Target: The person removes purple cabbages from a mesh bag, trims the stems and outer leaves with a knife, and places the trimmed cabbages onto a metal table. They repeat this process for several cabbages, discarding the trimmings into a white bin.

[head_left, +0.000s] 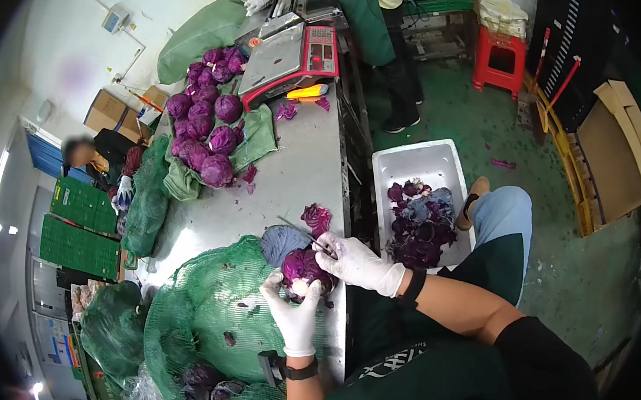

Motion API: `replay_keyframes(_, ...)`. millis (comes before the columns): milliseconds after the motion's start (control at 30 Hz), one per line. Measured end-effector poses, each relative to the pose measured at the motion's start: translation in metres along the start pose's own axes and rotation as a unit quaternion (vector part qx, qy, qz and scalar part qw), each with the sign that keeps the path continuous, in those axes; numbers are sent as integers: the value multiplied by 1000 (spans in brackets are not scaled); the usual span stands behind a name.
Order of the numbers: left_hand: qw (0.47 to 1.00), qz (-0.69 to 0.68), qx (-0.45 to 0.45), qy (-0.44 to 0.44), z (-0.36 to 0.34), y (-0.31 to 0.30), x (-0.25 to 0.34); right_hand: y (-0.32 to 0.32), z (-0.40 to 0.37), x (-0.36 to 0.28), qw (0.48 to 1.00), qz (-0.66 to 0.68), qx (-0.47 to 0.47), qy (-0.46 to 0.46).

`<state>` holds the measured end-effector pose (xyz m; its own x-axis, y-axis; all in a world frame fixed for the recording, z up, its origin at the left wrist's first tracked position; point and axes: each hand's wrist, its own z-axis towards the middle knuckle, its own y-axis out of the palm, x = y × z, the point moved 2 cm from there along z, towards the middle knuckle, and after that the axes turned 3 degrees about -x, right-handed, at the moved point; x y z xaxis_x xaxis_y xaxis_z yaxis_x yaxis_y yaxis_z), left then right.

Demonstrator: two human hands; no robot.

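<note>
My left hand [294, 317], in a white glove, is closed around the lower part of a red cabbage [305, 267] whose pale stem end faces me. My right hand [364, 265], also gloved, grips a knife [295, 227] with a thin dark blade that extends over the cabbage. Beside the cabbage lies a dull bluish-purple outer leaf [281, 245]. A loose purple leaf [316, 218] rests just beyond the knife. Under my left hand and to its left spreads a green mesh sack [202, 296], with more cabbages [202, 380] in its lower part.
Several red cabbages [200, 121] are piled on the metal table [293, 168], near a red scale [319, 59] and a yellow-orange tool [307, 92]. A white tub [382, 174] of leaf trimmings stands at right. One person [363, 17] stands beyond the scale, another [108, 155] at left.
</note>
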<state>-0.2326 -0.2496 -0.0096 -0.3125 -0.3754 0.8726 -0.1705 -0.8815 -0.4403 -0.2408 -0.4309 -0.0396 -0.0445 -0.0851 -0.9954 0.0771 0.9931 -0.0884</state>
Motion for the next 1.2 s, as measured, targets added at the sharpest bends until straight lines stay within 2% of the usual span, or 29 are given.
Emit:
replay_keyframes(33,1000,31,-2,0,0,0,1,1,0,2,1000,-12,0,-2)
replay_keyframes(167,1000,-12,-11,11,-6,-3,-5,1,-3,19,997,57,-11,-46)
replay_keyframes(233,999,-24,-17,17,-10,-4,-12,-9,-12,4,951,268,-124,88)
replay_keyframes(267,1000,-17,-15,20,-12,-3,-11,-15,-12,-7,965,204,-132,104)
replay_keyframes(400,998,33,-19,51,-14,-1,-3,-12,-7,3,950,245,-158,113)
replay_keyframes(533,997,28,-32,69,-15,-1,-4,-23,-11,-1,951,218,-169,136)
replay_keyframes(600,996,-74,-29,38,-11,-5,-16,-18,-6,13,950,215,-160,162)
replay_keyframes(633,997,-72,-21,36,-12,-8,-15,-13,-8,21,949,213,-168,162)
replay_keyframes(700,964,-236,-1,-125,-12,-14,-17,-14,-8,38,996,81,-22,-36)
replay_keyframes(733,975,-206,5,-79,-11,-16,-24,-15,-7,57,996,93,-11,-12)
replay_keyframes(767,978,-192,5,-76,-10,-14,-18,-30,-12,40,997,-21,-20,65)
replay_keyframes(833,975,-195,18,-103,-11,-9,10,-38,-8,76,988,-121,89,24)
replay_keyframes(867,975,-195,17,-105,-13,-15,5,-49,-11,61,981,-169,91,40)
replay_keyframes(900,992,-105,-27,-64,-11,-22,-2,-64,-14,41,970,-219,94,55)
replay_keyframes(933,997,-13,-74,-23,-10,-26,-6,-66,-15,35,973,-203,95,44)
replay_keyframes(967,997,26,-74,-7,-10,-27,1,-59,-15,24,973,-200,114,-19)
replay_keyframes(1033,993,20,-108,-31,-14,-30,17,-37,-11,-8,984,-158,4,85)
replay_keyframes(1100,993,45,-108,-8,-18,-25,25,11,4,27,991,-115,58,-44)
replay_keyframes(1133,992,70,-107,18,-19,-22,28,20,6,22,1000,12,-18,-7)
replay_keyframes(1167,991,72,-108,18,-16,-17,30,30,6,27,999,35,21,-25)
replay_keyframes(1200,981,171,-81,51,-15,-13,33,29,-2,15,998,-40,24,-45)
